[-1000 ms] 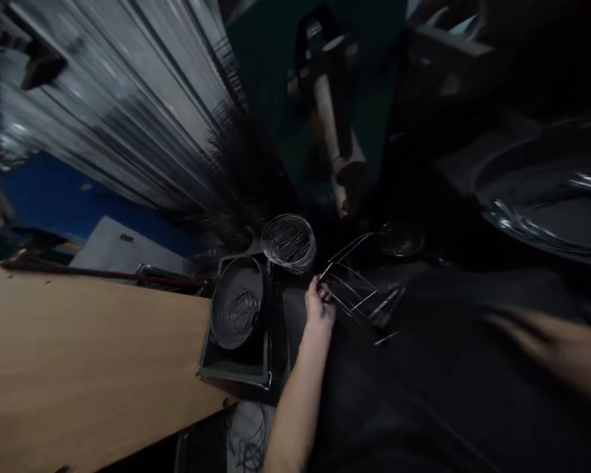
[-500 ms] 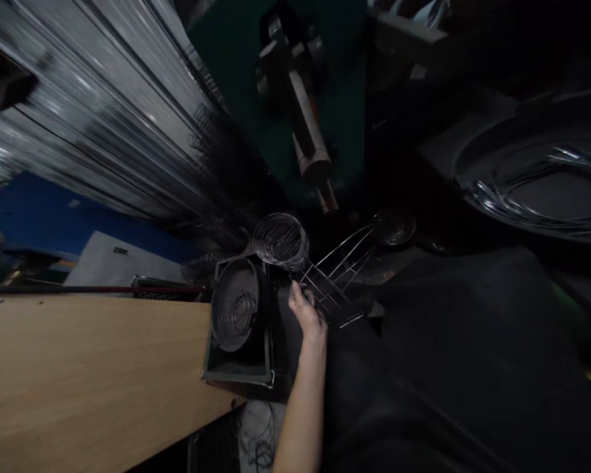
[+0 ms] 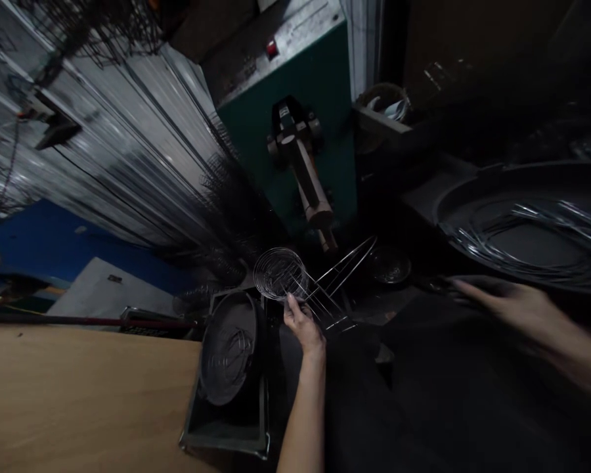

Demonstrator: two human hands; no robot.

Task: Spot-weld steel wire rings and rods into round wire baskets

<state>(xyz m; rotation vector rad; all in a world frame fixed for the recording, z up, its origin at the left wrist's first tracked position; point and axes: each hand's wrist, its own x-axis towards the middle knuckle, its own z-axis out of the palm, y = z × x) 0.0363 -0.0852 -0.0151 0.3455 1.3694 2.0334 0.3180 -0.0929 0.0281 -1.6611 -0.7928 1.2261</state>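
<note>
My left hand [image 3: 305, 327] is closed on a wire frame [image 3: 332, 299] of thin bright rods, held below the tip of a welding-like machine arm [image 3: 311, 187]. A round wire coil [image 3: 280, 272], wound in rings, sits at the frame's left end, just above my fingers. Long bent rods of the frame reach up to the right. My right hand [image 3: 505, 305] is at the right, by the near rim of a big round pan [image 3: 440, 210]. One of its digits points left; the others are lost in shadow and blur.
Loose bright wires [image 3: 536, 217] lie in the pan. A small round dish [image 3: 391, 266] stands under the arm. To the left are a dark round bowl [image 3: 226, 381] with wire pieces, over a crate [image 3: 226, 440], and a wooden board [image 3: 79, 387]. The green machine body [image 3: 256, 118] rises behind.
My right hand has come into view from the right. The view has tilted up, so the scene sits lower. The wire frame has turned slightly in my left hand.
</note>
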